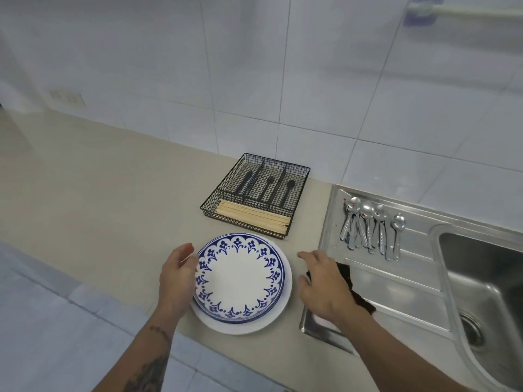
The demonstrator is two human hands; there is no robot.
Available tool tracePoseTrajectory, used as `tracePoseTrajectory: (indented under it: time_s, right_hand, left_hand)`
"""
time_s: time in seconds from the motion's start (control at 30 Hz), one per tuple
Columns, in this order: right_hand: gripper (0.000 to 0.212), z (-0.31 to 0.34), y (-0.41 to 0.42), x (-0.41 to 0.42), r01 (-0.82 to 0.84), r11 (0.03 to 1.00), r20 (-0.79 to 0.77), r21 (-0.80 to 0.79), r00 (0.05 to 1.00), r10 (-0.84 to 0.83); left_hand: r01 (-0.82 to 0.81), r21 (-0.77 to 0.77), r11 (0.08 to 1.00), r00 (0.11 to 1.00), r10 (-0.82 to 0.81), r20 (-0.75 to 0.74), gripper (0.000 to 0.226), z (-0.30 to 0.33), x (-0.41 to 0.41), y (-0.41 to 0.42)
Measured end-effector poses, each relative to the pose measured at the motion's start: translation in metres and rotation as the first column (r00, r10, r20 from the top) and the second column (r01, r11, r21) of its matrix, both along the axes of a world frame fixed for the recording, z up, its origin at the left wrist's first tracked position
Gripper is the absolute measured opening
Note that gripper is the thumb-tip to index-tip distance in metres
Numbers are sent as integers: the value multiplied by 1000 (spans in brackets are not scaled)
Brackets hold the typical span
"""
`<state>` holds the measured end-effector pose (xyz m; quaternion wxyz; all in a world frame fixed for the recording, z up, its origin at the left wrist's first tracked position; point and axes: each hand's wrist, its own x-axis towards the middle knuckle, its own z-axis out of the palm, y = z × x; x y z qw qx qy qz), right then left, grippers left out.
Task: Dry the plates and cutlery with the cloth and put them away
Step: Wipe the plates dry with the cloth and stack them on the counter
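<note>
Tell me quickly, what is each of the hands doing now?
Left hand: open, fingers against the rim of the blue patterned plate, not lifting it.
Right hand: open, resting over the dark cloth; a grip cannot be told.

Glossy plates (240,275), shiny metal spoons (368,224)

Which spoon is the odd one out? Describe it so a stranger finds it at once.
Start at the steel sink's draining board, right of the wire cutlery tray. Spoons lie there in a row. Take the rightmost spoon: it lies apart from the overlapping bunch and looks smallest.

Head-worn camera looks steeply down, close over the counter (99,193) and sink (481,278).
</note>
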<state>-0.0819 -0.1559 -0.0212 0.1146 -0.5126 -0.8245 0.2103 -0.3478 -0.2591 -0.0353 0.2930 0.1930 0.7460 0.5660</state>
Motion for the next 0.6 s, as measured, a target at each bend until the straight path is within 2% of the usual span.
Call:
tracePoseTrajectory:
  time_s: [0.17, 0.27, 0.4, 0.6]
  right_hand:
    - [48, -13, -14, -36, 21, 971, -224, -238, 972, -76]
    - [50, -29, -24, -48, 48, 976, -256, -213, 961, -103]
    - [51, -35, -41, -62, 125, 954, -367, -271, 903, -223]
    - [50, -26, -69, -62, 199, 939, -394, -281, 868, -302]
  left_hand:
    - [67, 39, 997, 996, -70, 63, 33, -6, -6, 0]
    - [47, 96, 994, 991, -59, 123, 28, -14, -3, -1]
    - [-57, 158, 986, 969, 16, 248, 32, -19, 12, -4]
    - [-38, 169, 985, 966, -8, 260, 36, -8, 16, -22]
